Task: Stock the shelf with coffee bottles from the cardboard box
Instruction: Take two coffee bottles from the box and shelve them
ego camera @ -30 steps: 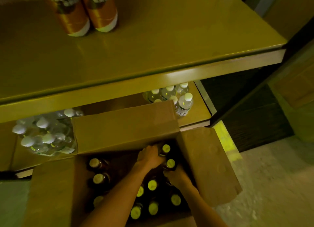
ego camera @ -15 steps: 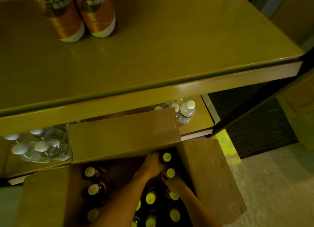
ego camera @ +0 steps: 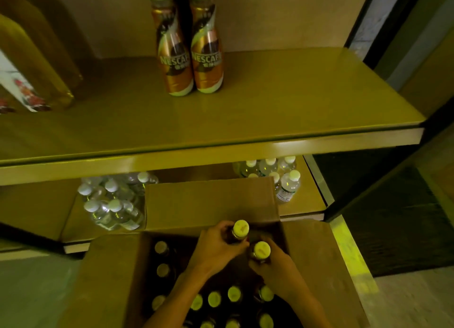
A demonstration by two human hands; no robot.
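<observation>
In the head view, the left hand (ego camera: 216, 248) had its fingers curled round the neck of a coffee bottle (ego camera: 240, 229), whose yellow cap stood clear above the fingertips. Just to the right of those fingers, the right hand (ego camera: 277, 266) gripped a second coffee bottle (ego camera: 262, 249) the same way, with thumb and fingers wrapped below its cap. Both bottles were upright at the far end of the open cardboard box (ego camera: 211, 202), but whether their bases touched the box floor could not be told.

Behind the wrists, nearer the person than the fingers, more capped bottles (ego camera: 214, 299) stood in rows inside the box. Well beyond the fingertips and higher up, two Nescafé bottles (ego camera: 207, 64) stood side by side on the shelf (ego camera: 294, 101). Water bottles (ego camera: 113, 204) sat on the lower shelf (ego camera: 307, 204) — just past the box's raised flap.
</observation>
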